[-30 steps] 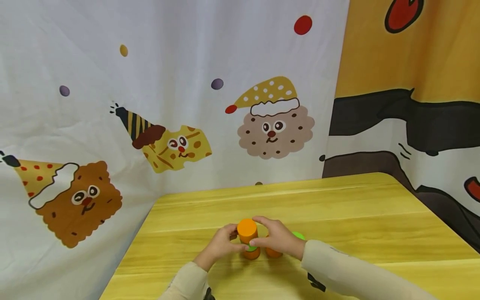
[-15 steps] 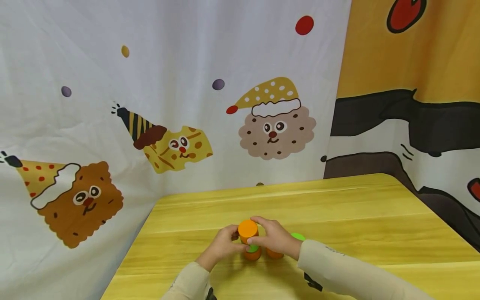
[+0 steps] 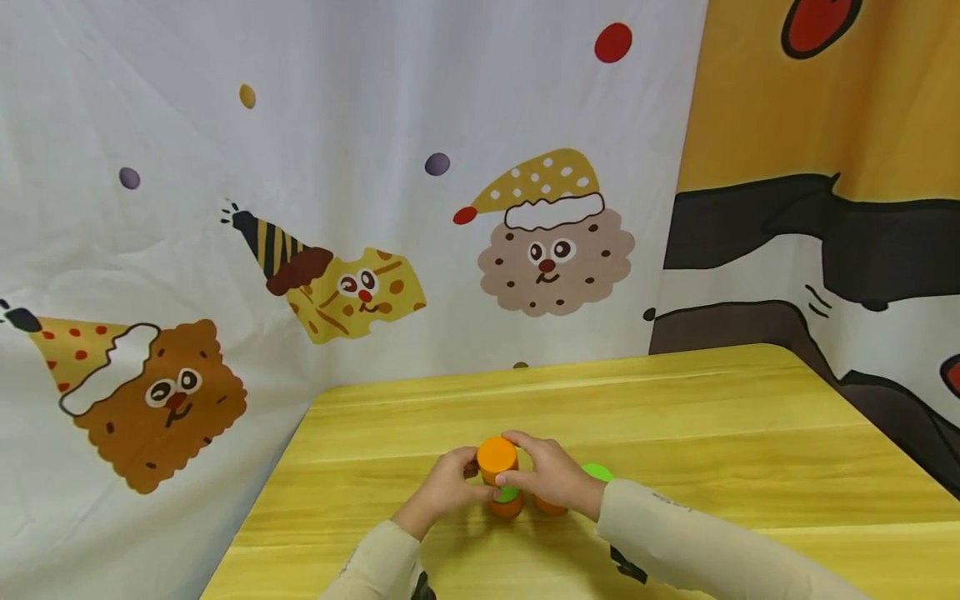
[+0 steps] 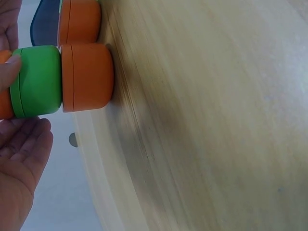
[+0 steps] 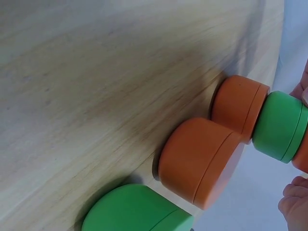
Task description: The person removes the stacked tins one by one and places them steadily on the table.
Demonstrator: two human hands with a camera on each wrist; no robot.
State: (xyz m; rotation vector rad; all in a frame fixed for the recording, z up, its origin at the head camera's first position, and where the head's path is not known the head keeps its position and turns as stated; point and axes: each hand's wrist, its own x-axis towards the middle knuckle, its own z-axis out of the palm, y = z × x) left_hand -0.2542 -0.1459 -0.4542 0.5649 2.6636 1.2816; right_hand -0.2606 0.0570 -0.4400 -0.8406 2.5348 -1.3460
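- I see a stack (image 3: 491,473) of three smooth, round canisters standing upright on the yellow wood-grain table (image 3: 675,433), between both hands.
- From the bottom up I count an orange canister (image 4: 91,77), a green canister (image 4: 39,81) and a top orange canister (image 3: 497,454).
- My view of the right hand (image 3: 553,475) has it clasping the top orange canister from the right, index finger behind, thumb in front.
- The left hand (image 3: 448,487) curves round the stack's left side, thumb across the front near the green-orange seam; how firmly it presses, I cannot tell.
- Just right of the stack I find a second orange canister (image 5: 195,161); whether it touches the base, I cannot tell.
- Beyond that, on the right, I make out a loose green canister (image 5: 134,209), partly hidden by the right wrist in the head view.
- Behind the table I have a white cloth backdrop (image 3: 360,83) printed with cartoon biscuits and cheese.
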